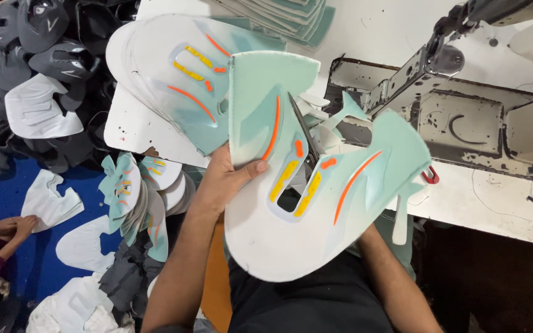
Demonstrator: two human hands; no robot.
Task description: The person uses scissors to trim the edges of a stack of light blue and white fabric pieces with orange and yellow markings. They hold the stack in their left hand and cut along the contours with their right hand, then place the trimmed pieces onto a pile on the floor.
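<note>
A: In the head view, what did the left hand [226,179] have?

B: It gripped the large mint-green and white flat shoe-upper panel with orange and yellow stripes [316,203], thumb pressed on its face near the left edge, the other fingers hidden behind. The panel was held up in front of the person's body, just before the white work table [482,203].

A: And the right hand?

B: Hidden behind the panel; only the forearm showed below it, so I could not tell how its fingers stood. A pair of dark metal scissors [305,132] lay against the panel's upper middle, blades pointing up-left, a red handle loop [430,177] peeking out at the panel's right edge.

A: What lay around?

B: A stack of similar mint-green panels [174,74] sat just beyond the held one on the table's left edge, and a grey sewing machine bed [464,123] stood to the right. Dark grey cut pieces [44,43] were heaped at top left. Another person's hands [13,228] touched a white cut piece [50,200] over the blue floor
</note>
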